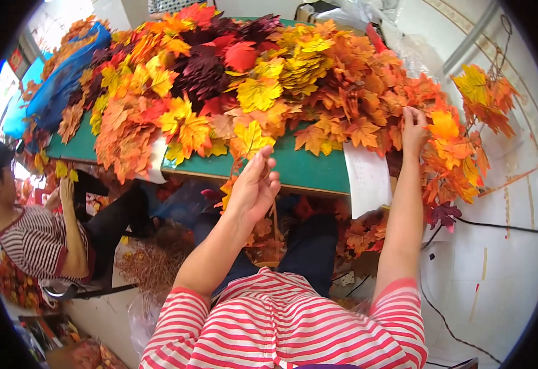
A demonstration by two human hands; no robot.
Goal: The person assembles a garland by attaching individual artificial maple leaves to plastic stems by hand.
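Observation:
Near the front edge of the green table (318, 171), my left hand (255, 187) is closed, its fingers curled around the stem of an artificial maple-leaf spray. A yellow leaf (250, 139) stands above its fingertips, and orange leaves (226, 192) hang beside the wrist. My right hand (415, 130) reaches to the right end of the pile. Its fingers pinch together at the orange artificial maple leaves (392, 101); the leaf between them is mostly hidden. Stacks of yellow leaves (259, 92) and dark purple leaves (201, 72) lie farther back.
White paper sheets (367, 178) hang over the table's front edge. An orange and yellow leaf spray (456, 144) juts out at the right, above a black cable (502, 226) on the floor. At left, a seated person (38, 237) handles leaves near a blue plastic bag (66, 86).

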